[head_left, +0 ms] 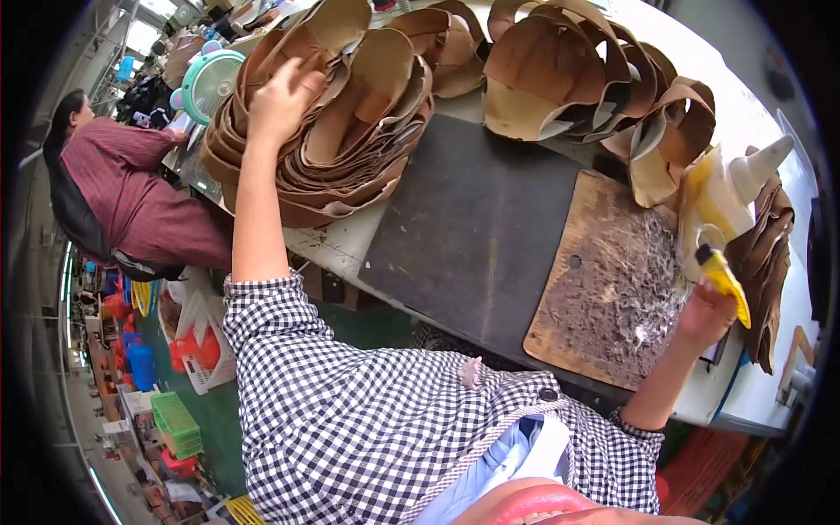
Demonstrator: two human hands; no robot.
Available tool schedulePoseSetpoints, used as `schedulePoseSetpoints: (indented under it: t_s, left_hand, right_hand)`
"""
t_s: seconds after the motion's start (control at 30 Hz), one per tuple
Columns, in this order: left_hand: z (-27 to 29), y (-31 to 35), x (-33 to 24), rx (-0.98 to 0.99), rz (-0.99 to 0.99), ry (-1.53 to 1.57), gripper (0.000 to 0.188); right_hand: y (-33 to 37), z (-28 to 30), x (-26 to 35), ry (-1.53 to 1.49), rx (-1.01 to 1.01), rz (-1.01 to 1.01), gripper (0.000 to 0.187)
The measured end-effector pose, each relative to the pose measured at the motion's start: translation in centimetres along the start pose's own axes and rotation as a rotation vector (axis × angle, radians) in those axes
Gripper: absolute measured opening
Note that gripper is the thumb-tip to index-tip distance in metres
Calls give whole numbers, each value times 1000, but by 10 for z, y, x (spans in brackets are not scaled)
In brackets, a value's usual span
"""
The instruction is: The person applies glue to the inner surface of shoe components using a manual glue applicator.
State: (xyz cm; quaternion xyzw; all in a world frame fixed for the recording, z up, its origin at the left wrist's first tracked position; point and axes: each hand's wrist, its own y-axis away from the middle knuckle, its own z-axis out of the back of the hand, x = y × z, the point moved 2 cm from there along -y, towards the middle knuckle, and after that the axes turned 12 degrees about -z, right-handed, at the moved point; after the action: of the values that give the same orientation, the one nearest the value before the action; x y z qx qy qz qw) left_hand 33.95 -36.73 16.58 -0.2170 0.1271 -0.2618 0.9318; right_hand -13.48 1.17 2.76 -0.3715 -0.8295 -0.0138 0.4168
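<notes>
At the far left of the table, my left hand (284,101) reaches onto a thick stack of curved brown leather pieces (350,166). Its fingers are apart and touch the upper pieces, with some fingertips hard to see. On the right, my right hand (707,313) is closed around a yellow-and-black-handled tool (724,284), whose exact kind I cannot make out. Just beyond that tool stands a clear plastic bottle (707,188) with a white cone nozzle and yellowish contents. A worn brown board (604,289), crusted with pale stringy residue, lies beside my right hand.
A black mat (472,227) covers the middle of the table. More looped leather pieces (560,74) stand at the back, and folded brown ones (763,271) hang at the right edge. Past the left stack are a teal fan (214,80) and a seated person (140,184).
</notes>
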Motion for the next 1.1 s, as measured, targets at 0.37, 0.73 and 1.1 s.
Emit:
schedulePoseSetpoints:
  t_s: [0.37, 0.73, 1.1]
  left_hand:
    - [-72, -35, 69, 283, 165, -303, 78]
    - [-45, -39, 80, 574, 6, -291, 64]
    - [-9, 7, -60, 350, -255, 28, 46]
  right_hand:
    - [24, -37, 24, 176, 132, 23, 25]
    - [49, 2, 30, 103, -24, 5, 21]
    - [38, -5, 4, -20, -40, -65, 12]
